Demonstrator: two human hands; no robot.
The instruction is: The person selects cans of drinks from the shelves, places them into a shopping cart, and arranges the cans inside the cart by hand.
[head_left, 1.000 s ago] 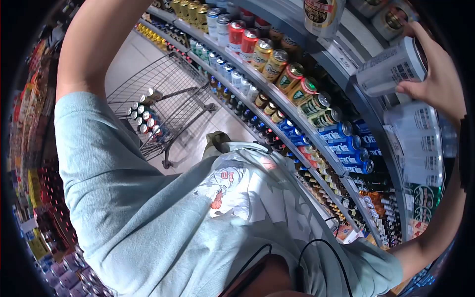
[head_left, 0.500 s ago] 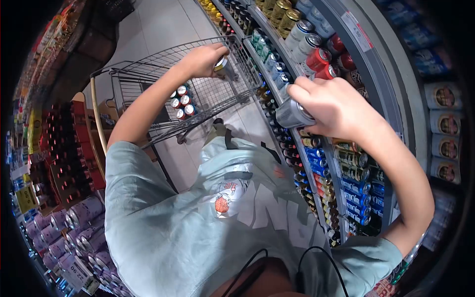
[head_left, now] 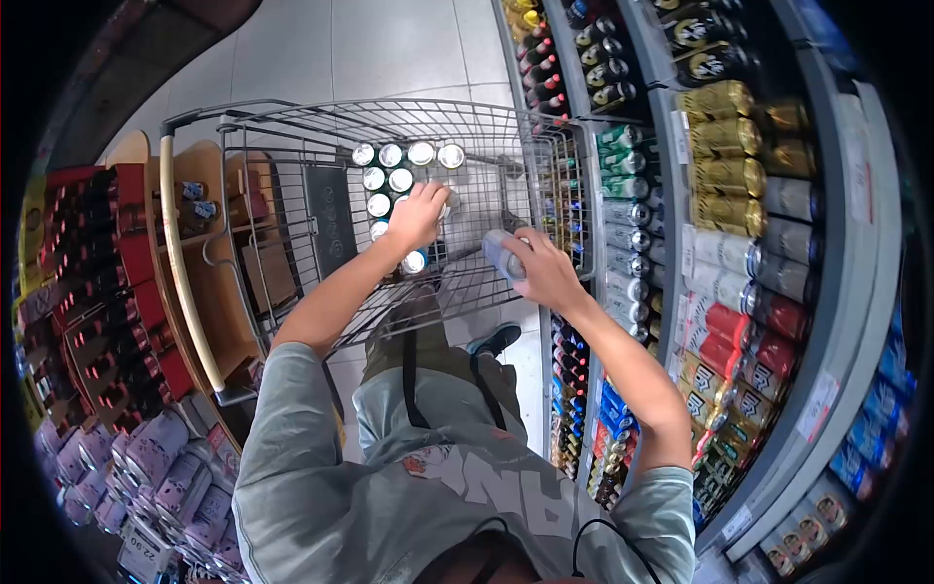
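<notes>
My left hand [head_left: 416, 220] is low inside the wire shopping cart [head_left: 316, 109], its fingers curled round a can at the edge of a group of cans. Most of that can is hidden by the hand. Several upright drink cans [head_left: 400, 180] with pale tops stand in rows beside and in front of it. To the right, my right hand [head_left: 550, 273] grips a silver-white can [head_left: 500, 253], tilted and a little blurred, over the cart's right part.
Shelves of cans and bottles, among them gold cans [head_left: 725, 141] and green cans [head_left: 623, 161], line the right side. A pale cart handle [head_left: 185, 273] and stacked pinkish cans [head_left: 161, 438] are at the left. Tiled floor [head_left: 389, 49] lies beyond the cart.
My right hand has moved from beside the shelf to over the cart, carrying the silver can. My left hand has gone down among the cans in the cart. The view has turned toward the cart.
</notes>
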